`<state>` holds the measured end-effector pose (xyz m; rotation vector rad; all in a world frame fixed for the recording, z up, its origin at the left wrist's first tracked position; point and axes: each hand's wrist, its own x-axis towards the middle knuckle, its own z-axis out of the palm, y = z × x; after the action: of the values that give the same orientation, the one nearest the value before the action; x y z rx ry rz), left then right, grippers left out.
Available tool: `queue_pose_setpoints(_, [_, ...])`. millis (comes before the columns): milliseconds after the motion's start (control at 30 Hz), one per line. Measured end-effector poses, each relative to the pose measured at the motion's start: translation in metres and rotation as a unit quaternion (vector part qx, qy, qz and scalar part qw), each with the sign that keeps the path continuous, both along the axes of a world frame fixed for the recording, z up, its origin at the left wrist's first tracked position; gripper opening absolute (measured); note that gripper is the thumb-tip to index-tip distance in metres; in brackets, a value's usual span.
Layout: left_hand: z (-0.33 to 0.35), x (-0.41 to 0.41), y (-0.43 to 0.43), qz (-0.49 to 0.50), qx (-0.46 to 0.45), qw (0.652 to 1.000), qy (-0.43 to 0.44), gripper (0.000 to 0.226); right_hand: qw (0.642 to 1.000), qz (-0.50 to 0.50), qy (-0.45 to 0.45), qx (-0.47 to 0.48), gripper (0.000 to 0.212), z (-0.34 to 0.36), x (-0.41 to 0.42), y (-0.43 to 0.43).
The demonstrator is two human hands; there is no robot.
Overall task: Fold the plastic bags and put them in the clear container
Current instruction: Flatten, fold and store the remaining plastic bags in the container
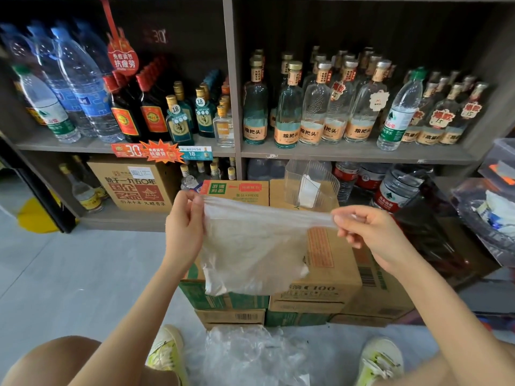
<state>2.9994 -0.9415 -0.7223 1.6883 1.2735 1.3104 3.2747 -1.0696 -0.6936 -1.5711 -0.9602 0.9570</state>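
Shelves (237, 151) packed with bottles ran along the back of the shop, and below them a stack of cartons (320, 291) stood on the grey floor (69, 260). On top of the stack, toward its far edge, sat the container (309, 188), clear and ribbed, open at the top, with something white and flat inside that I took for a bag already folded.

In front of the cartons the person held one bag (250, 246) up in the air. The left hand (184, 229) had its grip pinched on the bag's upper left corner, thumb against fingers. The right hand (367, 235) pinched the upper right corner the same way. Between the two grips the top edge was pulled fairly taut and bunched into a thin ridge, so the bag's long axis ran straight across from hand to hand, and the rest hung down in a loose sheet over the carton fronts.

From where the bag hung, the container lay beyond it and a little higher, just past the top edge and off to the right of its middle. That put the right hand nearer to it than the left, by my reckoning.

It was thin, milky and see-through, crinkled all over, with carton print showing faintly through it. It looked unfolded as yet.

More bags (250, 355) lay in a crumpled heap on the floor at the foot of the cartons.
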Motion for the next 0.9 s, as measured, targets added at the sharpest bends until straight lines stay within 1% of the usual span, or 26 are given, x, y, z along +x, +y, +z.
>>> queue_pose_setpoints(67, [-0.006,0.007,0.011,0.032,0.02,0.999,0.024,0.017,0.999,-0.048,0.015,0.02,0.015,-0.003,0.003,0.017])
queue_pose_setpoints(100, [-0.011,0.011,0.017,0.041,0.017,0.998,0.032,0.016,0.996,-0.082,0.005,0.033,0.016,-0.007,0.005,0.027])
queue_pose_setpoints(167, [-0.024,0.018,0.034,0.058,0.0,0.997,0.057,0.016,0.987,-0.145,-0.047,0.047,0.021,-0.021,0.008,0.042])
queue_pose_setpoints(200, [-0.032,0.02,0.043,0.065,-0.009,0.995,0.075,0.017,0.984,-0.156,-0.081,0.042,0.022,-0.028,0.008,0.046])
queue_pose_setpoints(233, [-0.038,0.023,0.052,0.072,-0.019,0.993,0.094,0.019,0.982,-0.146,-0.12,0.025,0.024,-0.037,0.008,0.047])
queue_pose_setpoints(300, [-0.051,0.028,0.069,0.081,-0.047,0.988,0.126,0.021,0.977,-0.077,-0.195,-0.033,0.025,-0.054,0.003,0.042])
queue_pose_setpoints(367, [-0.064,0.032,0.085,0.073,-0.091,0.98,0.158,0.023,0.965,0.006,-0.242,-0.101,0.039,-0.072,-0.003,0.037])
queue_pose_setpoints(433, [-0.073,0.036,0.099,0.057,-0.163,0.966,0.193,0.027,0.948,0.056,-0.271,-0.156,0.053,-0.089,-0.009,0.035])
queue_pose_setpoints(500, [-0.075,0.04,0.108,0.044,-0.244,0.952,0.178,0.033,0.945,0.064,-0.268,-0.176,0.054,-0.104,-0.014,0.036])
queue_pose_setpoints(533, [-0.077,0.038,0.112,0.038,-0.281,0.949,0.141,0.035,0.947,0.054,-0.261,-0.178,0.051,-0.11,-0.017,0.038])
queue_pose_setpoints(600, [-0.079,0.028,0.114,0.033,-0.355,0.934,0.034,0.044,0.948,0.022,-0.263,-0.175,0.045,-0.12,-0.021,0.043])
queue_pose_setpoints(633, [-0.081,0.019,0.113,0.032,-0.38,0.924,0.001,0.057,0.949,0.004,-0.263,-0.175,0.043,-0.126,-0.022,0.045])
queue_pose_setpoints(667, [-0.086,0.008,0.111,0.033,-0.392,0.919,-0.013,0.069,0.95,-0.01,-0.259,-0.175,0.041,-0.13,-0.024,0.046])
queue_pose_setpoints(733, [-0.094,-0.009,0.097,0.047,-0.391,0.919,-0.009,0.082,0.95,-0.031,-0.256,-0.178,0.036,-0.137,-0.028,0.049])
queue_pose_setpoints(767, [-0.096,-0.017,0.086,0.056,-0.387,0.92,0.0,0.082,0.948,-0.037,-0.261,-0.178,0.033,-0.14,-0.03,0.049])
queue_pose_setpoints(800, [-0.092,-0.022,0.071,0.063,-0.384,0.921,0.01,0.077,0.947,-0.039,-0.264,-0.179,0.031,-0.143,-0.031,0.05])
queue_pose_setpoints(867, [-0.091,-0.03,0.044,0.062,-0.396,0.915,0.04,0.055,0.947,-0.045,-0.262,-0.178,0.028,-0.146,-0.034,0.049])
queue_pose_setpoints(900, [-0.091,-0.031,0.031,0.054,-0.411,0.909,0.042,0.045,0.949,-0.05,-0.258,-0.176,0.028,-0.147,-0.034,0.048])
